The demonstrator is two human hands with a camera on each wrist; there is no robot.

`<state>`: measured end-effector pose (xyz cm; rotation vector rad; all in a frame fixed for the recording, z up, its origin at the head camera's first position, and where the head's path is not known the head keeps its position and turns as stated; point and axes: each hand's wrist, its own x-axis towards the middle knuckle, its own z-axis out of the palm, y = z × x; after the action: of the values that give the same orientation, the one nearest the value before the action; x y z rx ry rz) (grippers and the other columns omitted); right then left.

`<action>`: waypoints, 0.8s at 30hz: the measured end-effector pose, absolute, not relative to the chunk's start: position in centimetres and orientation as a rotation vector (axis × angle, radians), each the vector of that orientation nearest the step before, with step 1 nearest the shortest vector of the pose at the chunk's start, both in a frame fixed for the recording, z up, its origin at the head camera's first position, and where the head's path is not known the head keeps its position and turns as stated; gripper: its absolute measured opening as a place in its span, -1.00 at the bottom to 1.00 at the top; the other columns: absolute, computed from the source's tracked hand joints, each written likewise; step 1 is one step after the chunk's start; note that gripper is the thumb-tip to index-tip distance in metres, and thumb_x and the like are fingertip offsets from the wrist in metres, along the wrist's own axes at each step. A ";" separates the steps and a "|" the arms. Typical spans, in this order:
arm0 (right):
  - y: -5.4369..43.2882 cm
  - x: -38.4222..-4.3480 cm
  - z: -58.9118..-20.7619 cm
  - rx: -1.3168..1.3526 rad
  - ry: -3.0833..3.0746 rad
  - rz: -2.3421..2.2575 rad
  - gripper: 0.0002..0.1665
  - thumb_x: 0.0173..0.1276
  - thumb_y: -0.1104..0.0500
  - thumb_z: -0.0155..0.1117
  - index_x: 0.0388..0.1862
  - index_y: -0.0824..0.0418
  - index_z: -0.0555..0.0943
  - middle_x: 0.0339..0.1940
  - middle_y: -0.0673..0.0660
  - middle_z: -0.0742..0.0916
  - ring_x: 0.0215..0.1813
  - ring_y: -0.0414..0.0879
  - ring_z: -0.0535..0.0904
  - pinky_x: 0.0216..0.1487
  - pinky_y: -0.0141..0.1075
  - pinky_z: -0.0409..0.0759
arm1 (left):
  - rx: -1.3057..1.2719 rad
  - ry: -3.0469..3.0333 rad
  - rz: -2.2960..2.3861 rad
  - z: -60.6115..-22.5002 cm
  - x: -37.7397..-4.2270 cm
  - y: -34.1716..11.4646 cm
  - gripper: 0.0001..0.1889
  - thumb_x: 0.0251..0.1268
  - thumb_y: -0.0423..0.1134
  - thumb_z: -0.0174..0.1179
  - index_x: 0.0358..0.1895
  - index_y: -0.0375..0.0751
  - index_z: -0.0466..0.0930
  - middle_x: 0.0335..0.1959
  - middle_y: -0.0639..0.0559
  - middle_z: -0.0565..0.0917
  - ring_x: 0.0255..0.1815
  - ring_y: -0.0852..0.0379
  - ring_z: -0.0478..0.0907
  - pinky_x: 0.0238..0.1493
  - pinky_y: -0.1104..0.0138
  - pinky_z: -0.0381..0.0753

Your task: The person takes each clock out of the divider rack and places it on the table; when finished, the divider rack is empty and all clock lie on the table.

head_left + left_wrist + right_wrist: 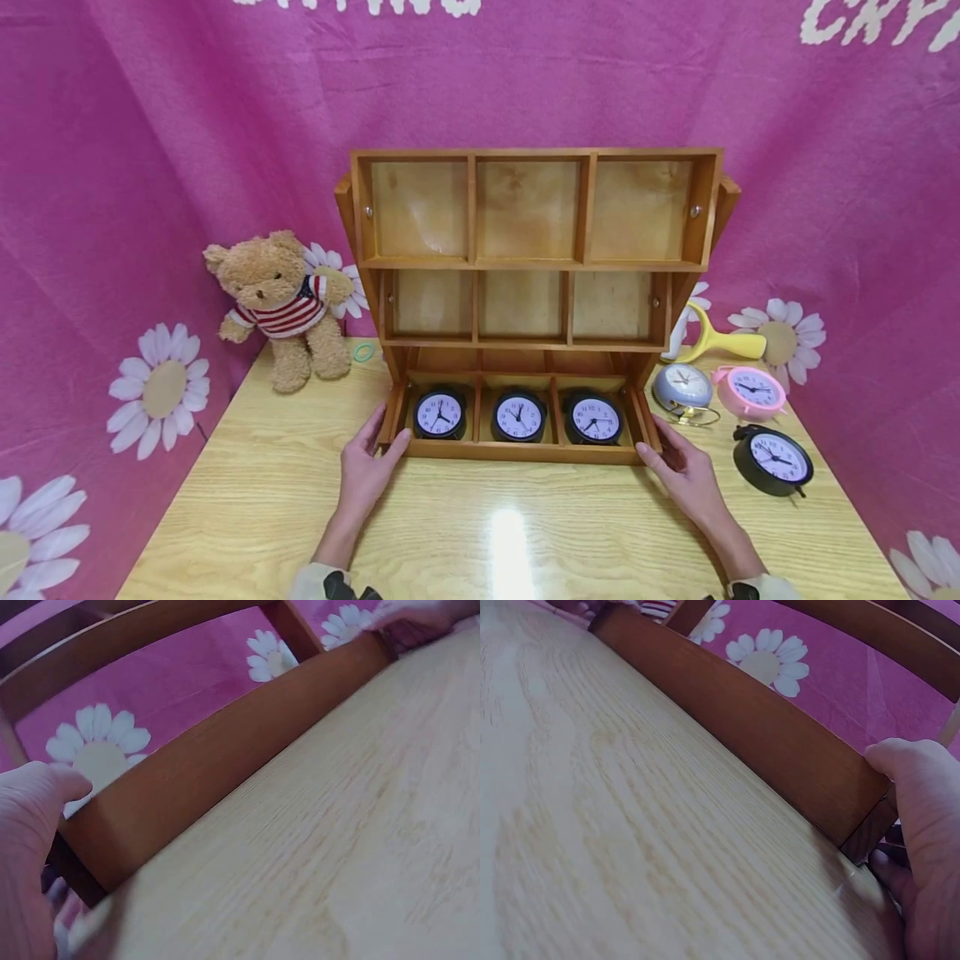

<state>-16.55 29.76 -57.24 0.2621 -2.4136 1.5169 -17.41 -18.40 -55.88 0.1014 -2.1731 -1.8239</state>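
A tiered wooden storage box (532,267) stands unfolded on the table, its two upper trays raised on side arms above the bottom tray. Three round black alarm clocks sit in the bottom tray, one per compartment: a left clock (439,415), a middle clock (518,417) and a right clock (594,419). My left hand (367,467) grips the bottom tray's front left corner, thumb over the rim and fingers along the side. At the front right corner my right hand (688,477) holds the box the same way. Both wrist views show the tray's front board (217,750) low on the tabletop.
Right of the box are a grey-blue clock (682,387), a pink alarm clock (748,392), another black alarm clock (774,460) and a yellow-handled object (723,342). A teddy bear (277,308) and a green ring (363,352) are at the left. Pink cloth (525,92) hangs behind.
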 end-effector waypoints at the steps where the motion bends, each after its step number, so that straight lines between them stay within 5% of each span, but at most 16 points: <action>1: 29.8 -16.5 -57.2 0.254 -2.415 1.517 -0.32 0.48 0.28 0.37 0.53 0.32 0.44 0.24 0.49 0.67 -0.01 -0.32 0.70 -0.09 -0.59 0.63 | 0.088 -2.170 -1.791 -55.6 -17.4 -18.3 -0.30 0.32 -0.32 0.46 0.49 -0.37 0.42 0.44 -0.31 0.50 0.46 -0.19 0.43 0.42 0.21 0.40; 5: 29.8 -16.5 -57.2 0.238 -2.403 1.530 -0.32 0.47 0.26 0.39 0.52 0.33 0.45 0.23 0.49 0.67 -0.03 -0.25 0.73 -0.10 -0.58 0.64 | -0.023 -2.186 -1.660 -53.7 -17.6 -18.0 -0.31 0.25 -0.38 0.49 0.45 -0.41 0.46 0.40 -0.32 0.54 0.39 -0.25 0.52 0.37 0.09 0.49; 10: 29.7 -16.4 -57.4 0.221 -2.359 1.601 -0.32 0.46 0.31 0.38 0.52 0.37 0.44 0.28 0.51 0.63 0.02 -0.40 0.68 -0.06 -0.57 0.65 | -0.244 -2.351 -1.598 -51.2 -18.6 -18.1 -0.33 0.26 -0.40 0.47 0.42 -0.48 0.46 0.38 -0.38 0.54 0.38 -0.29 0.52 0.35 0.00 0.52; 24: 29.7 -16.4 -57.4 0.215 -2.327 1.623 -0.34 0.44 0.37 0.37 0.50 0.39 0.45 0.26 0.53 0.63 0.01 -0.46 0.66 -0.05 -0.56 0.65 | -0.412 -2.893 -1.053 -49.6 -20.6 -16.7 -0.22 0.22 -0.14 0.53 0.42 -0.48 0.45 0.31 -0.38 0.60 0.35 -0.27 0.54 0.39 -0.06 0.51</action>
<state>-16.41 29.72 -57.37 0.2153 -2.3270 1.6226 -20.58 -16.70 -49.55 -0.4119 -2.8930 -1.0535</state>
